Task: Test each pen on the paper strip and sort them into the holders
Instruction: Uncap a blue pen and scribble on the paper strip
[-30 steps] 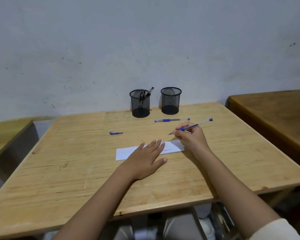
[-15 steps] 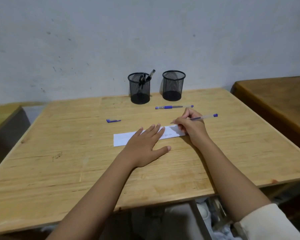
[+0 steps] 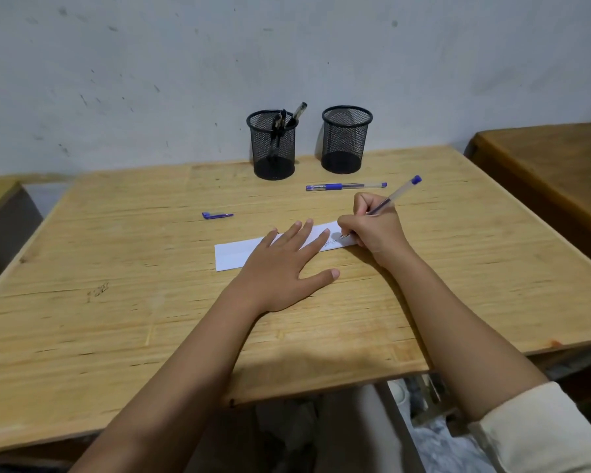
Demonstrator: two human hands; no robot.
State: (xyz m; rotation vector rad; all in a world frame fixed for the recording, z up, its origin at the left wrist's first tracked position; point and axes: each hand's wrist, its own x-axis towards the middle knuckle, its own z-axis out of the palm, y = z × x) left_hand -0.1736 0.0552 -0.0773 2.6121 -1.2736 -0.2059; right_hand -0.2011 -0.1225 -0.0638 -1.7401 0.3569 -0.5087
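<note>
At a wooden table (image 3: 116,336), a person's left hand (image 3: 280,268) lies flat, fingers straight, pinning the paper strip (image 3: 232,256). The right hand (image 3: 372,230) grips a pen (image 3: 396,194), tip on the strip, barrel slanting up and away. Beyond this nearer hand stand the left holder (image 3: 273,148), with pens, and the right holder (image 3: 347,141). A second pen (image 3: 345,186) lies crosswise between, and a cap (image 3: 216,215) lies beyond the left hand.

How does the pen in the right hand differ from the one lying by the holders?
The held pen is gripped by the right hand, tilted, tip on the paper strip; the lying pen rests flat on the table, untouched. The held pen's tip is bare; the lying pen looks capped. Both have clear barrels and blue end plugs.
</note>
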